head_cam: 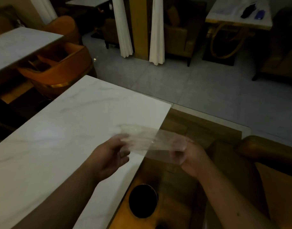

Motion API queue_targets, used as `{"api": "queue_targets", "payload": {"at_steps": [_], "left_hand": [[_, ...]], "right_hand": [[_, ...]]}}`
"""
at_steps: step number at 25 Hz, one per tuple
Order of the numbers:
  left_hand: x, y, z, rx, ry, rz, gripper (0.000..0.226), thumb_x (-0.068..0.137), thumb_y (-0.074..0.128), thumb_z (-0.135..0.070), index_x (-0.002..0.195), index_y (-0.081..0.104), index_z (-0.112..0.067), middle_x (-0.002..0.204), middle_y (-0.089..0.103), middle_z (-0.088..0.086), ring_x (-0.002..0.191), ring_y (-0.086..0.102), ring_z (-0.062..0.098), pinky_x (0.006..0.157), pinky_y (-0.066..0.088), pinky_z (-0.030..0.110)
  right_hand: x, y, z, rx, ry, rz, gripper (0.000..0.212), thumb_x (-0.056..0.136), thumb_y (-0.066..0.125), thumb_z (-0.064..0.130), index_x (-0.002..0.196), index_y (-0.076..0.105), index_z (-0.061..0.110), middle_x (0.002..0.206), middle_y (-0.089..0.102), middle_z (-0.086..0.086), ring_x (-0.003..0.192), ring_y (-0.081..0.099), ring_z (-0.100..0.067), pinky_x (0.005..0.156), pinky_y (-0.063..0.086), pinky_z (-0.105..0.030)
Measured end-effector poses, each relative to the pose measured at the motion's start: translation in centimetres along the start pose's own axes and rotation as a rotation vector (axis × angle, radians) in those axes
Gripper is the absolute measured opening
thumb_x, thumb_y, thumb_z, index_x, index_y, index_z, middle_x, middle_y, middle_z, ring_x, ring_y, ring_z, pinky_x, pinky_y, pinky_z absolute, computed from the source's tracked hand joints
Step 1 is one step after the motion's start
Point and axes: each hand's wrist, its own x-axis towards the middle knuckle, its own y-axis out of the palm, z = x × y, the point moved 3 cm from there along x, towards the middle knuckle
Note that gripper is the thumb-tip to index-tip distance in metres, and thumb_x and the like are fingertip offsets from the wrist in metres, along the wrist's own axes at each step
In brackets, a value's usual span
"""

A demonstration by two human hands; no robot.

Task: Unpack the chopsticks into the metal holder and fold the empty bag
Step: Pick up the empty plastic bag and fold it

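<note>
A clear, empty plastic bag is stretched flat in the air between both hands, over the right edge of the white marble table. My left hand pinches its left end above the tabletop. My right hand pinches its right end, just off the table's edge. A dark round holder stands below the hands beside the table; its opening looks black and I cannot see inside it. No chopsticks are visible.
A brown seat lies to the right. Orange chairs and a second marble table are at the left. A far table carries dark and blue items. White curtains hang at the back.
</note>
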Motion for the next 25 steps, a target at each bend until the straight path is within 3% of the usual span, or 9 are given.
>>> {"api": "queue_targets", "payload": {"at_steps": [3, 5, 7, 10, 14, 18, 21, 23, 25], "left_hand": [[-0.2, -2.8, 1.2, -0.263, -0.127, -0.013, 0.057, 0.088, 0.065, -0.053, 0.132, 0.057, -0.017, 0.122, 0.074, 0.016, 0.102, 0.075, 0.031, 0.095, 0.056, 0.051], [-0.8, -3.7, 2.1, -0.209, -0.218, 0.100, 0.088, 0.073, 0.067, -0.081, 0.139, 0.049, -0.026, 0.137, 0.066, 0.019, 0.125, 0.065, 0.037, 0.109, 0.043, 0.064], [-1.3, -4.5, 2.3, -0.168, -0.246, 0.201, 0.104, 0.063, 0.070, -0.088, 0.142, 0.046, -0.024, 0.140, 0.064, 0.019, 0.129, 0.062, 0.039, 0.111, 0.040, 0.065], [-1.6, -5.3, 0.9, -0.195, -0.180, 0.186, 0.073, 0.080, 0.076, -0.061, 0.135, 0.054, -0.017, 0.133, 0.068, 0.020, 0.117, 0.069, 0.037, 0.090, 0.058, 0.054], [-1.1, -5.7, 0.4, 0.121, -0.077, 0.129, 0.027, 0.086, 0.074, -0.011, 0.113, 0.074, -0.013, 0.112, 0.076, 0.011, 0.076, 0.074, 0.020, 0.067, 0.062, 0.035], [-1.4, -4.3, 1.7, 0.437, -0.068, 0.200, 0.037, 0.082, 0.077, -0.018, 0.115, 0.071, -0.003, 0.087, 0.071, 0.007, 0.069, 0.065, 0.017, 0.063, 0.057, 0.033], [-1.0, -3.8, 2.7, 0.561, -0.039, 0.201, 0.047, 0.078, 0.075, -0.035, 0.116, 0.070, -0.008, 0.084, 0.063, 0.012, 0.057, 0.052, 0.013, 0.051, 0.044, 0.025], [-0.4, -3.8, 3.9, 0.485, -0.071, 0.188, 0.029, 0.085, 0.070, -0.027, 0.113, 0.074, -0.021, 0.081, 0.060, 0.010, 0.054, 0.048, 0.010, 0.047, 0.039, 0.022], [0.1, -3.9, 5.6, 0.366, -0.102, 0.184, 0.019, 0.089, 0.066, -0.020, 0.105, 0.077, -0.021, 0.082, 0.068, 0.005, 0.059, 0.059, 0.010, 0.050, 0.046, 0.022]], "right_hand": [[-1.4, 1.7, -0.9, -0.001, -0.103, -0.085, 0.035, 0.107, 0.040, 0.010, 0.109, 0.071, -0.004, 0.110, 0.075, -0.023, 0.103, 0.067, -0.044, 0.086, 0.056, -0.048], [-2.9, 3.6, -1.6, -0.224, -0.181, -0.103, 0.038, 0.109, 0.042, 0.024, 0.115, 0.077, 0.009, 0.115, 0.079, -0.009, 0.106, 0.074, -0.026, 0.086, 0.061, -0.037], [-4.4, 6.2, -3.2, -0.533, -0.236, -0.099, 0.032, 0.108, 0.049, 0.031, 0.114, 0.080, 0.029, 0.114, 0.079, 0.011, 0.104, 0.073, -0.005, 0.082, 0.060, -0.021], [-5.6, 8.4, -6.1, -0.540, -0.237, -0.063, 0.029, 0.107, 0.053, 0.024, 0.116, 0.081, 0.026, 0.116, 0.079, 0.016, 0.108, 0.071, 0.000, 0.085, 0.057, -0.014], [-6.7, 7.4, -7.3, -0.338, -0.230, -0.229, 0.030, 0.101, 0.052, 0.022, 0.096, 0.081, 0.019, 0.104, 0.082, -0.002, 0.095, 0.076, -0.013, 0.069, 0.057, -0.016], [-6.0, 5.7, -6.8, -0.236, -0.039, -0.147, 0.022, 0.102, 0.060, 0.029, 0.111, 0.075, 0.017, 0.112, 0.079, -0.016, 0.096, 0.078, -0.033, 0.076, 0.064, -0.044], [-4.0, 4.6, -7.1, -0.222, 0.050, -0.140, 0.020, 0.100, 0.061, 0.010, 0.097, 0.080, 0.018, 0.094, 0.080, -0.011, 0.074, 0.077, -0.017, 0.058, 0.060, -0.030], [-3.0, 3.4, -7.9, -0.193, 0.070, -0.137, 0.033, 0.102, 0.055, 0.002, 0.094, 0.081, 0.020, 0.093, 0.075, -0.015, 0.079, 0.073, -0.020, 0.069, 0.060, -0.033], [-2.1, 2.0, -9.1, -0.128, 0.093, -0.099, 0.029, 0.103, 0.050, -0.003, 0.124, 0.070, 0.002, 0.115, 0.065, -0.033, 0.106, 0.062, -0.039, 0.100, 0.051, -0.051]]}}
